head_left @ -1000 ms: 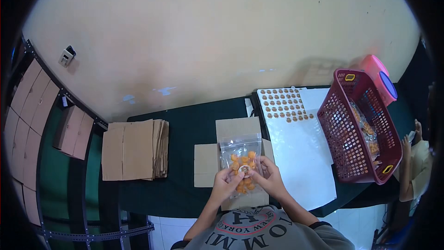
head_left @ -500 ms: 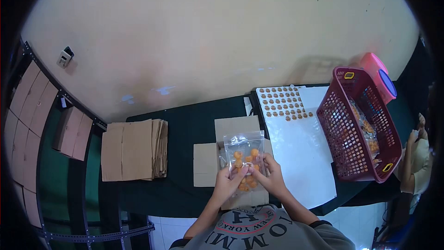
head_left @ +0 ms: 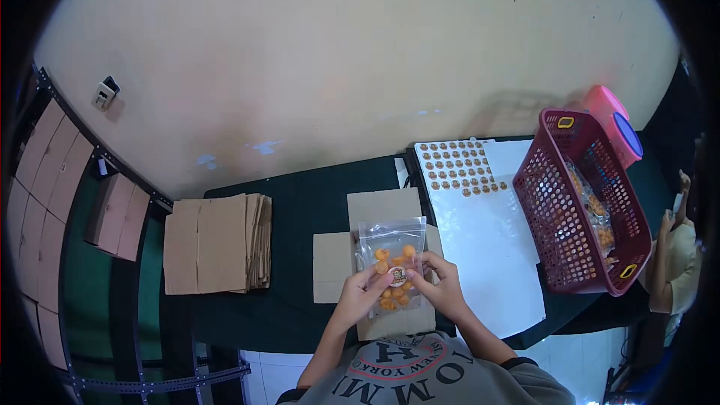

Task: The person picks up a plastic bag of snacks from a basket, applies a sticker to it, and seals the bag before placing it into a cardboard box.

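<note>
Clear plastic forms the bag (head_left: 390, 241) of orange snacks (head_left: 409, 250), held over the cardboard box (head_left: 332, 255). It lies between both hands, about equally near each, its long axis running away from the body; left hand (head_left: 355, 300) and right hand (head_left: 445, 291) pinch its sides, thumbs at the round sticker (head_left: 397, 277). Farther right are the sticker sheet (head_left: 487, 255) and basket (head_left: 550, 214). Since half a second ago, the bag has shifted slightly left and the sticker's print shows more plainly.
</note>
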A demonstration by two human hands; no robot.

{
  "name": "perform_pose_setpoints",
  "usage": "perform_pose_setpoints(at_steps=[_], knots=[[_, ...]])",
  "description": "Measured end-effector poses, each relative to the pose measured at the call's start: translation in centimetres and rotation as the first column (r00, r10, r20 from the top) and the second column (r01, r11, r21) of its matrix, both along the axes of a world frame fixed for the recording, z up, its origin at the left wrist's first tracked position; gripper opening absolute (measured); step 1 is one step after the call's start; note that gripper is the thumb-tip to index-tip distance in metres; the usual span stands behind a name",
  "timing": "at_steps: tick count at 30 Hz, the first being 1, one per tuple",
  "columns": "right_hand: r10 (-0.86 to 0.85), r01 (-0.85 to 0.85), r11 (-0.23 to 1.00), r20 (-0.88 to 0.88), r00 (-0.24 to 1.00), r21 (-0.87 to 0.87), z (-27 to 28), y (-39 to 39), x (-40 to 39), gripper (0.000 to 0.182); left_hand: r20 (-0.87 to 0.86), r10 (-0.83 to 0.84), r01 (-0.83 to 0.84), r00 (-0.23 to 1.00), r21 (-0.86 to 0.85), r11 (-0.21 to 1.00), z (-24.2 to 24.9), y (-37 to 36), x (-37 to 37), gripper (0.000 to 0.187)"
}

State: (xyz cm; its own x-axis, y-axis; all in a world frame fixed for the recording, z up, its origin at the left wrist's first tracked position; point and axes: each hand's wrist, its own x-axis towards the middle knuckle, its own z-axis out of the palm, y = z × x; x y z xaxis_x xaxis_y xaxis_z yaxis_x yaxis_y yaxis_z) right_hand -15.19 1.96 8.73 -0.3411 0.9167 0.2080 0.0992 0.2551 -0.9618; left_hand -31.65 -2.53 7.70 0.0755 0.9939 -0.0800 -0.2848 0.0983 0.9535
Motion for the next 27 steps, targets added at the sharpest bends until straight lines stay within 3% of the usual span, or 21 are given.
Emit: perform_pose_setpoints(at_steps=[5, 7, 11, 13, 20, 23, 26, 27], knots=[[-0.081, 0.082, 0.997, -0.064, 0.995, 0.003, 0.1, -0.7, -1.1, 0.023, -0.074, -0.033, 0.036, 0.997, 0.040, 0.999, 0.8, -0.6, 0.0, 0.030], [-0.116, 0.115, 0.991, 0.013, 0.993, 0.075, -0.1, -0.7, -1.2, 0.023, -0.111, -0.037, 0.036, 0.993, -0.012, 0.999, 0.6, -0.8, 0.4, 0.029], [-0.134, 0.133, 0.989, 0.014, 0.991, 0.058, 0.1, -0.7, -1.1, 0.023, -0.024, -0.020, 0.020, 0.999, 0.002, 1.000, 0.1, -0.8, 0.4, 0.028], [-0.128, 0.129, 0.992, -0.035, 0.991, 0.008, 0.1, -0.7, -1.2, 0.021, -0.108, -0.068, 0.068, 0.992, -0.001, 0.998, -0.1, -0.8, 0.1, 0.027], [-0.055, 0.028, 0.980, -0.133, 0.990, -0.197, -0.9, -0.2, -0.5, 0.018, -0.068, -0.097, 0.097, 0.993, -0.005, 0.995, -0.3, -0.8, -0.3, 0.028], [-0.024, -0.001, 0.981, -0.126, 0.992, -0.194, -0.6, -0.4, -0.6, 0.019, -0.010, -0.073, 0.073, 0.997, 0.003, 0.997, -0.2, -0.9, 0.0, 0.028], [-0.001, -0.037, 0.982, -0.199, 0.980, -0.187, 0.2, -0.8, -1.2, 0.023, -0.022, 0.062, -0.062, 0.998, 0.009, 0.998, -0.6, -0.9, 0.5, 0.026], [0.016, -0.026, 0.996, -0.109, 0.994, -0.084, 1.0, -1.0, -1.3, 0.025, -0.038, 0.110, -0.109, 0.993, 0.026, 0.994, -0.7, -0.8, 0.7, 0.026]])
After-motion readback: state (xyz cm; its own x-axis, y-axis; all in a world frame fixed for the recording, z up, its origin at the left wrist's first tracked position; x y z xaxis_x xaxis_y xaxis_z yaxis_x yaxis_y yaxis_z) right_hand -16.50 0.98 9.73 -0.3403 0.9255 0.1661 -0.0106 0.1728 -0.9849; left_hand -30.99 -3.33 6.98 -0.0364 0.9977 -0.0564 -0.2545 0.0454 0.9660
